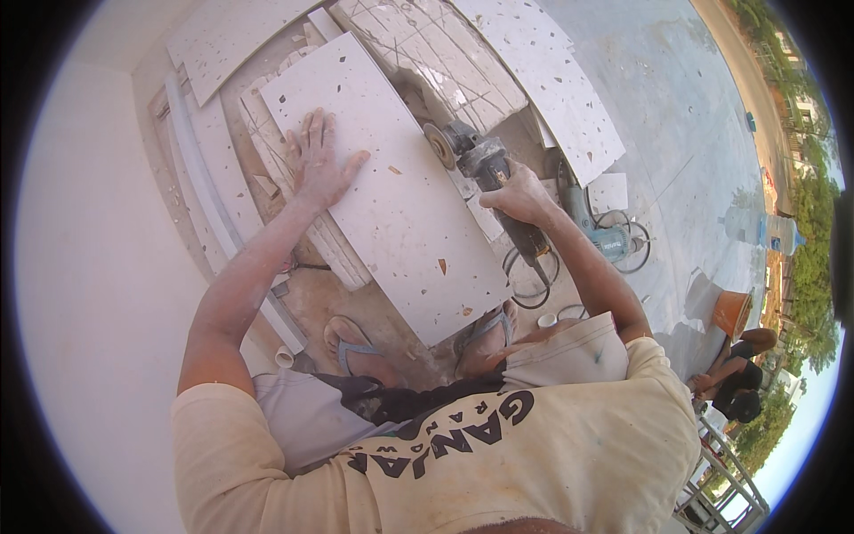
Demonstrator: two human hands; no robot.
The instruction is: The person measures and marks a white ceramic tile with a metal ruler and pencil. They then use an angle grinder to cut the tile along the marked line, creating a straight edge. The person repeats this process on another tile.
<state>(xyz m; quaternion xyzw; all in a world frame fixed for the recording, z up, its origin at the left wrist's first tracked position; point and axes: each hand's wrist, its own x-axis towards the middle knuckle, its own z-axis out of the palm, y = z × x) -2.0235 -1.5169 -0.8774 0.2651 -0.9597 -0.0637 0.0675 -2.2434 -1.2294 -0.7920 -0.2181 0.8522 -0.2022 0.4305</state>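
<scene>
Left hand (318,167) lies palm down with its fingers spread wide on the white speckled slab (382,196), near the slab's far left corner, gripping nothing. Right hand (523,198) is wrapped around the body of a black angle grinder (489,167), just beside the slab's right long edge. Its round disc (439,146) stands on edge at that side; whether it touches the slab, I cannot tell.

The slab lies at a slant, its near end between 2 feet in sandals (358,347). Beneath its left side, layered boards (342,249) stick out; farther left of it runs a long pale bar (200,147). Beyond the slab's right edge, toward its far end, sits a rough white block (436,62) scored with crossing lines, and past that another speckled panel (556,76). To the slab's right, past the grinder, a blue-green power tool (598,230) rests on the floor among looped cords. Well apart from the slab, farther right, are an orange tub (732,311), a clear bottle (781,234) and 1 crouching person (734,374).
</scene>
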